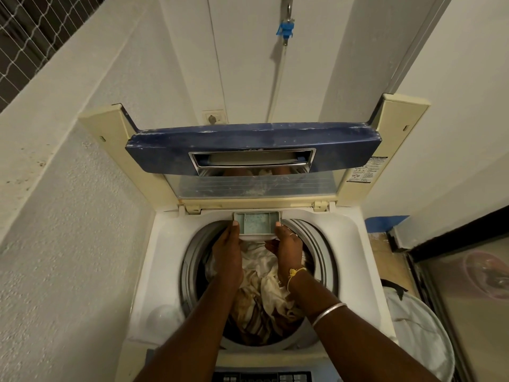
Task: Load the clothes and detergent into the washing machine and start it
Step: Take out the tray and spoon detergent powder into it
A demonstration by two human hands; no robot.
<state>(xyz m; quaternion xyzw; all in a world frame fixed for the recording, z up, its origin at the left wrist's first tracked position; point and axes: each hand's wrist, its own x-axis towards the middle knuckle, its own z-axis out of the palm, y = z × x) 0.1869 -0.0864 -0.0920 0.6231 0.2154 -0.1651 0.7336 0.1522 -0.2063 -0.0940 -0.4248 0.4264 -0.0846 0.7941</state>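
Note:
A top-loading washing machine [165, 244] stands open, its blue-edged lid [248, 144] folded up against the wall. Pale and brown clothes [264, 293] fill the drum. At the drum's far rim a small detergent drawer [257, 221] is pulled out, with bluish-white powder in it. My left hand [228, 252] grips the drawer's left front corner, thumb on top. My right hand [287, 245] grips its right front corner in the same way. Both forearms reach over the drum.
The control panel [261, 377] lies at the bottom edge below my arms. A white laundry basket [418, 334] stands to the machine's right, beside a dark-framed glass door [468, 285]. Walls close in on the left and behind. A tap with a blue fitting [286, 28] hangs above.

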